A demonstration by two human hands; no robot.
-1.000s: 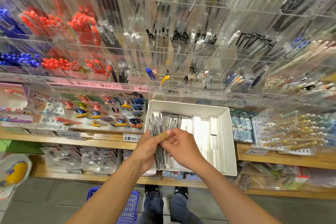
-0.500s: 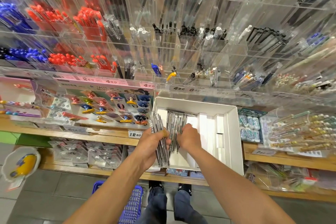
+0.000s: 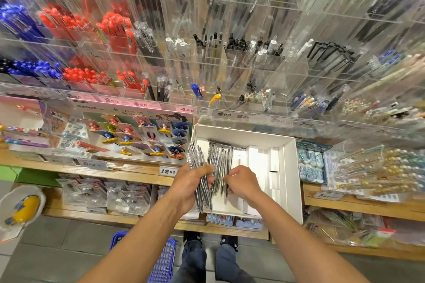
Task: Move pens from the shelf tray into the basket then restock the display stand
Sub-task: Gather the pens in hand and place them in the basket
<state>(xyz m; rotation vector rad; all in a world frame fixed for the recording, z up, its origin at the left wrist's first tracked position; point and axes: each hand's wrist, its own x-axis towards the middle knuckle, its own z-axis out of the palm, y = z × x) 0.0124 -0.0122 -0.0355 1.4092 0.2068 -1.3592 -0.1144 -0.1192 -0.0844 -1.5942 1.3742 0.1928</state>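
Pens (image 3: pixel 219 165) of clear, slender plastic lie side by side in the left part of a white shelf tray (image 3: pixel 291 172), with more of them gathered as a bundle (image 3: pixel 201 181) in the left hand (image 3: pixel 188 187), whose fingers and thumb wrap round its middle. The right hand (image 3: pixel 241 182) reaches into the tray, fingertips pinching at one or two loose pens. Each pen is probably light and stiff, its smooth barrel likely to slip, so a bundle is best clasped mid-length, square and firm, lest single pens slide out endwise. A blue basket (image 3: pixel 164 259) stands on the floor below, left of the person's feet; the tiered clear display stand (image 3: pixel 230 64) rises behind the tray.
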